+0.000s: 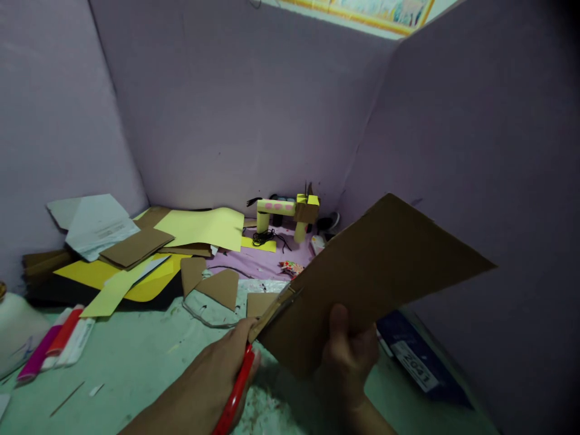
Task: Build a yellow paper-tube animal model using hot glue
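My left hand (226, 365) is closed around a pair of scissors (237, 389) with red handles. Their blades lie at the lower left edge of a brown cardboard sheet (385, 260), where a narrow strip stands slightly apart from the sheet. My right hand (351, 356) grips that sheet from below, with the thumb pressed on its near face. The cardboard is tilted and held above the table, and its far corner points to the right. Several cut cardboard pieces (222, 288) lie just beyond my left hand.
A giraffe-like paper figure (276, 208) stands at the back beside black string (266, 238). Stacked yellow paper (203, 226) and cardboard lie at left, with several markers (63, 341) nearer. A dark blue box (421, 362) sits at right. Purple walls (244, 109) enclose the green table (136, 368).
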The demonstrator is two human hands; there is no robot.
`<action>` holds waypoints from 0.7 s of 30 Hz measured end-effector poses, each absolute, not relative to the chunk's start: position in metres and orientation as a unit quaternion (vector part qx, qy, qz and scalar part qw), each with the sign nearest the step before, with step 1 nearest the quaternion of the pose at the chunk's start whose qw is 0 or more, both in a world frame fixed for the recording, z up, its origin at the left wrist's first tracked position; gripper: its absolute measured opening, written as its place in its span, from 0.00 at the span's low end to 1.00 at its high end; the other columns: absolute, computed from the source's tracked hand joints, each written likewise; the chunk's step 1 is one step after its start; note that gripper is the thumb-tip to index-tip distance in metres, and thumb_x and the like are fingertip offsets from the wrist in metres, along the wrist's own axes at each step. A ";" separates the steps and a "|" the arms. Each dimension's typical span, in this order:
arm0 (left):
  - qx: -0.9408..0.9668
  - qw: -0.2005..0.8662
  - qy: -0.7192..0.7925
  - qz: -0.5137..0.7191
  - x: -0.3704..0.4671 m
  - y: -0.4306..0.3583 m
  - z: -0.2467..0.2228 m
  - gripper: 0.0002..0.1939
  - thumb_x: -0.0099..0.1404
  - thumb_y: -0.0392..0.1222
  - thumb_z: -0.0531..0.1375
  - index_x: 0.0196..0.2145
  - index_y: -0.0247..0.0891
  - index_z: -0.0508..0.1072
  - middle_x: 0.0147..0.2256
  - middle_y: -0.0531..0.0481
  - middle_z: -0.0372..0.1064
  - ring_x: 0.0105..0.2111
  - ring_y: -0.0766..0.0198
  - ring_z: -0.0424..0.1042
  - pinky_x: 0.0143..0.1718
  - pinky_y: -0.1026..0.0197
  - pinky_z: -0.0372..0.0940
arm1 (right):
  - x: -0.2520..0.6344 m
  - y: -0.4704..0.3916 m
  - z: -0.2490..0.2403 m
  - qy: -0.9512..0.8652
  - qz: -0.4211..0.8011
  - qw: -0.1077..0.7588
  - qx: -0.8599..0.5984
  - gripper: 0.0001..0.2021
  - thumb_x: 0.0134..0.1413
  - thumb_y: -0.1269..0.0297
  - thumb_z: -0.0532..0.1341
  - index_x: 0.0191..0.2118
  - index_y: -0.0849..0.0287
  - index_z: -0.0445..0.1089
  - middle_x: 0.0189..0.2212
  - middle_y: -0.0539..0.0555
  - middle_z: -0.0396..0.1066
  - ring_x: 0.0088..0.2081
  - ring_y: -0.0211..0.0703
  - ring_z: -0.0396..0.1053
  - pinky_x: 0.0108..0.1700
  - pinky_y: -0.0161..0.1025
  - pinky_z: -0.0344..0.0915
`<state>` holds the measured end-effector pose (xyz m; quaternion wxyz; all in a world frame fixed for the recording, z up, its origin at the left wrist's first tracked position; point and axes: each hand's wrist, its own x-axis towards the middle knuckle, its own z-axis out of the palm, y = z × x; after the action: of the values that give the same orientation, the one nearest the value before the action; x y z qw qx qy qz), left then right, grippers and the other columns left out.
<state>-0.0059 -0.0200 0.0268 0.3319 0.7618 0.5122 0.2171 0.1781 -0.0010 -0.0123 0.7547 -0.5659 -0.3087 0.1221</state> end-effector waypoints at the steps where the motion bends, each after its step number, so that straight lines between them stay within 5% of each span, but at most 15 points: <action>1: 0.757 0.352 0.506 0.217 -0.006 -0.022 0.033 0.22 0.65 0.45 0.46 0.56 0.42 0.61 0.38 0.45 0.76 0.36 0.57 0.74 0.36 0.59 0.68 | 0.179 -0.002 -0.011 -0.317 0.090 0.729 -0.600 0.19 0.48 0.50 0.61 0.32 0.65 0.71 0.27 0.59 0.74 0.32 0.50 0.71 0.30 0.40 0.64; 5: 0.762 0.364 0.497 0.198 -0.006 -0.023 0.050 0.21 0.64 0.45 0.48 0.53 0.46 0.64 0.37 0.48 0.75 0.38 0.56 0.74 0.40 0.58 0.67 | 0.179 -0.007 -0.004 -0.336 -0.017 0.671 -0.660 0.21 0.46 0.46 0.59 0.24 0.64 0.69 0.22 0.60 0.72 0.27 0.52 0.69 0.26 0.41 0.61; 10: 0.784 0.270 0.533 0.171 0.002 -0.012 0.024 0.24 0.58 0.39 0.51 0.54 0.38 0.63 0.40 0.41 0.74 0.38 0.52 0.74 0.40 0.54 0.67 | 0.173 -0.006 -0.003 -0.300 0.141 0.759 -0.560 0.20 0.49 0.51 0.60 0.41 0.64 0.67 0.32 0.56 0.74 0.35 0.48 0.72 0.37 0.42 0.67; 16: 0.819 0.144 0.526 0.182 0.007 -0.007 -0.008 0.34 0.59 0.35 0.49 0.63 0.36 0.46 0.45 0.37 0.72 0.36 0.49 0.75 0.35 0.50 0.68 | 0.173 -0.009 -0.001 -0.277 0.301 0.759 -0.507 0.25 0.49 0.50 0.62 0.49 0.61 0.64 0.40 0.58 0.73 0.41 0.50 0.72 0.43 0.46 0.68; 21: 0.825 0.088 0.534 0.163 0.009 -0.013 -0.003 0.38 0.61 0.33 0.48 0.64 0.33 0.32 0.32 0.42 0.75 0.28 0.52 0.75 0.28 0.55 0.67 | 0.170 -0.010 0.001 -0.262 0.298 0.768 -0.503 0.27 0.49 0.50 0.62 0.51 0.61 0.63 0.40 0.58 0.74 0.43 0.51 0.72 0.46 0.47 0.67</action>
<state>0.0087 -0.0131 -0.0031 0.0885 0.8246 0.5343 0.1633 0.1702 -0.0095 0.0007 0.7679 -0.5026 -0.2620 0.2983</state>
